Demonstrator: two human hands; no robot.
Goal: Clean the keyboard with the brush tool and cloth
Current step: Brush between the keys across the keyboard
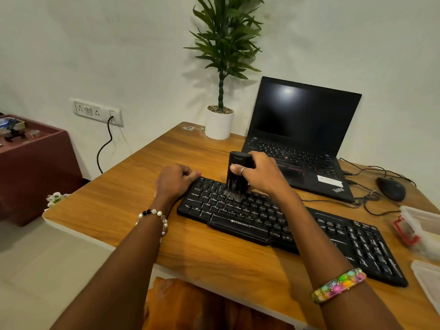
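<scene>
Nearest the camera, two bare forearms reach over the near edge of a wooden desk [133,201], one wearing a bead bracelet [153,216] and the other a bright multicoloured bangle [338,285], with orange fabric [190,303] showing below the desk edge. The black keyboard [273,225] lies slantwise on the desk and serves as the landmark. The left hand [175,181] rests at the keyboard's far left corner, its fingers curled over that edge, holding the board in place. The right hand [260,173], a ring on one finger, is wrapped closely round the black body of the brush tool [238,172], which stands upright over the upper rows of the keyboard's left half; its grey bristles are splayed against the keys there. Beyond the keyboard an open laptop [302,136] with a dark screen sits on the desk, and left of the laptop stands a potted plant [220,120] in a white pot. To the right of the keyboard's far side lies a black mouse [391,189] among loose cables, and nearer, beside the keyboard's right end, a clear plastic container [419,227] with a red clip. No cloth can be made out.
</scene>
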